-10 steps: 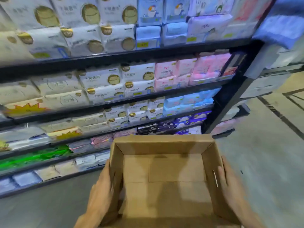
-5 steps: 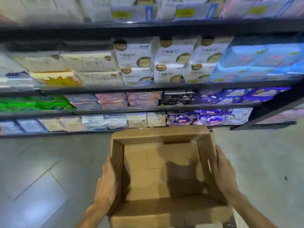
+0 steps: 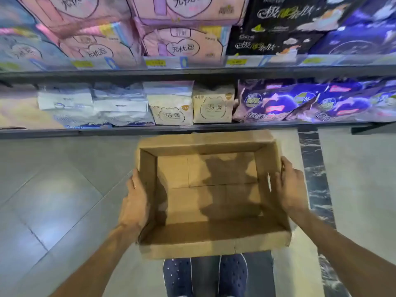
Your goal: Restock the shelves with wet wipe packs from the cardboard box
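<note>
An open cardboard box (image 3: 214, 241) hangs low in front of the bottom shelf, and nothing lies inside it. My left hand (image 3: 134, 202) grips its left wall from outside. My right hand (image 3: 291, 187) grips its right wall. On the bottom shelf (image 3: 150, 130) lie white packs (image 3: 68, 101) at the left and two cream packs (image 3: 212, 108) in the middle. No pack is in either hand.
Purple packs (image 3: 267, 103) fill the bottom shelf's right part. Pink packs (image 3: 182, 41) and black packs (image 3: 274, 26) stand on the shelf above. Grey tiled floor (image 3: 53, 200) spreads to the left, a dark marble strip (image 3: 315, 174) runs at the right. Blue shoes (image 3: 177, 275) show below the box.
The view has dropped from the upper shelves to the two lowest ones and come closer. The box, held in both hands throughout, has come down near the floor.
</note>
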`<state>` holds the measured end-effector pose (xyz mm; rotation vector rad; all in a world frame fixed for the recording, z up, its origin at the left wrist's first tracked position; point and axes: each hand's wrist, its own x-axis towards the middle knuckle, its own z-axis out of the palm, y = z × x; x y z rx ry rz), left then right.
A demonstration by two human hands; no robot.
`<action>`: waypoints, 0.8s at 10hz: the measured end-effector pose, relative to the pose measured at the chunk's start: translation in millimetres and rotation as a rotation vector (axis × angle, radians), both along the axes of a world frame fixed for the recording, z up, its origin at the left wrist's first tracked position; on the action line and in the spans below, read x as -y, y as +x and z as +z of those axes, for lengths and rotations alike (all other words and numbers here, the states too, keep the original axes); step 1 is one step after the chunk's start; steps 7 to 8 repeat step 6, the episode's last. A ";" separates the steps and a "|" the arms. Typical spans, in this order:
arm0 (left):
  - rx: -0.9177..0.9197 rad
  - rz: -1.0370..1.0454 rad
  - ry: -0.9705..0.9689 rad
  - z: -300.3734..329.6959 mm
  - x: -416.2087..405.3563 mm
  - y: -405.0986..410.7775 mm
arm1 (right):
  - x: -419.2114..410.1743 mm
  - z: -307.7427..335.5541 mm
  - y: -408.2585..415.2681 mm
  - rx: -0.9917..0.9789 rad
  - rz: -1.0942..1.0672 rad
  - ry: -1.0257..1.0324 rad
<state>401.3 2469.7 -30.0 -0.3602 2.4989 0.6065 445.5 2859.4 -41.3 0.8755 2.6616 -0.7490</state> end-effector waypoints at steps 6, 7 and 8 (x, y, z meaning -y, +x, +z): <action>-0.013 -0.062 -0.058 -62.8 15.7 -42.9 | -1.4 -44.1 -41.3 0.079 0.068 0.041; -0.013 -0.062 -0.058 -62.8 15.7 -42.9 | -1.4 -44.1 -41.3 0.079 0.068 0.041; -0.013 -0.062 -0.058 -62.8 15.7 -42.9 | -1.4 -44.1 -41.3 0.079 0.068 0.041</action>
